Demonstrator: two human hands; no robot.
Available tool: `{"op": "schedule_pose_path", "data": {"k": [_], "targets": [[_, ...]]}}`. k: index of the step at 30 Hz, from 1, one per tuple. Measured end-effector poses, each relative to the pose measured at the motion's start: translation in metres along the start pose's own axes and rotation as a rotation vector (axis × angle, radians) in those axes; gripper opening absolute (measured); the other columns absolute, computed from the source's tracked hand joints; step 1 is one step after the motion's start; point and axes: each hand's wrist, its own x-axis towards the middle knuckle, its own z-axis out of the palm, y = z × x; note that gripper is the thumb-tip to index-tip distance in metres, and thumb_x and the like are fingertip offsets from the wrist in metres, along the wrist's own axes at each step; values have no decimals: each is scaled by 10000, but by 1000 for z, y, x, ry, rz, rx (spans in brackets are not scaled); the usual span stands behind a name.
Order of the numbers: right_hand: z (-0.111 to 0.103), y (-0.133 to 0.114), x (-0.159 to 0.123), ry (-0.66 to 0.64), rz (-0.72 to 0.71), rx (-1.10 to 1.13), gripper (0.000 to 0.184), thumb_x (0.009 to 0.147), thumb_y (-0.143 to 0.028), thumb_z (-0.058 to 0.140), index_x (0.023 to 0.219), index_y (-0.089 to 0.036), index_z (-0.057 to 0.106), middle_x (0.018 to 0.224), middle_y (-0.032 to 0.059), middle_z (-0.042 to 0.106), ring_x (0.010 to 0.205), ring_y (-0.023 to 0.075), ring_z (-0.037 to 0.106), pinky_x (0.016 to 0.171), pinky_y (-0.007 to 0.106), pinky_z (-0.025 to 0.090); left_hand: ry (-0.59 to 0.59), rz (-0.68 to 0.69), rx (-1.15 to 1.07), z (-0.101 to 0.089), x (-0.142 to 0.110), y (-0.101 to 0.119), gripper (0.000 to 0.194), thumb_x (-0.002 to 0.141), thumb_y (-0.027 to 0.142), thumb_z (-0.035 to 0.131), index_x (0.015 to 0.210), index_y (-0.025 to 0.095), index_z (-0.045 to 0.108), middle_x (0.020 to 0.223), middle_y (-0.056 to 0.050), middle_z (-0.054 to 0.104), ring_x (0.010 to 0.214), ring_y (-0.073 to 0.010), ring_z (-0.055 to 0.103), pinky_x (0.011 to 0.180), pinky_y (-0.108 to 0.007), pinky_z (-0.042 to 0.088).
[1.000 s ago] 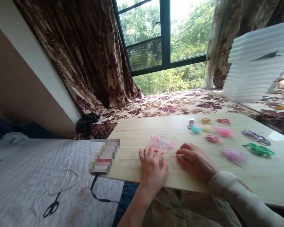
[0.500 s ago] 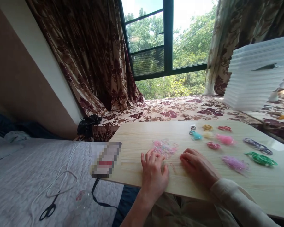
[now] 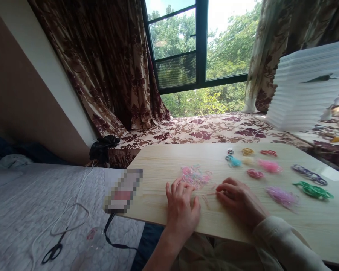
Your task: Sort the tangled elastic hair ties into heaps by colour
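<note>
A loose pile of small pastel rubber bands (image 3: 196, 176) lies on the wooden tabletop (image 3: 158, 162). My left hand (image 3: 182, 205) rests at the near edge of this pile, palm down with fingers spread. To its right, my right hand (image 3: 238, 199) is closed low over the table, fingertips together. A thin pinkish rubber band (image 3: 211, 194) sticks out from those fingertips towards the left. Between my hands another thin band (image 3: 205, 201) lies on the wood. The undersides of both hands are hidden.
Right of my hands lie lilac bands (image 3: 282, 196), pink bands (image 3: 269, 166), blue bands (image 3: 235, 162), green hair ties (image 3: 313, 191) and purple hair ties (image 3: 309, 174). A blurred-out phone-like object (image 3: 124, 192) sits at the table's left edge. Scissors (image 3: 52, 253) lie on the bed.
A thin pinkish band now shows at my right fingertips, which have shifted slightly right. My left hand stays by the pile, and the view has moved a little.
</note>
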Motion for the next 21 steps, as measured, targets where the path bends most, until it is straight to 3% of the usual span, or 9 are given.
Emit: {"op": "schedule_pose_path", "data": {"k": [11,21], "targets": [[-5,-11,0,-27,-88,-77,273,913,-294,440,726,-213,622,794,72,630,750,199,596,704,356,484,-3,10,1,-1,0,0,283,797,107,536,1027,228,649,1075,-47,666,1229,-278,479,1122,-597,243],[-11,-9,-2,-1,-57,-59,274,922,-291,425,702,-218,573,771,70,623,727,202,611,663,344,497,-15,6,-12,-1,0,-1,306,786,94,528,1038,225,643,1093,-48,664,1234,-274,475,1131,-604,228]]}}
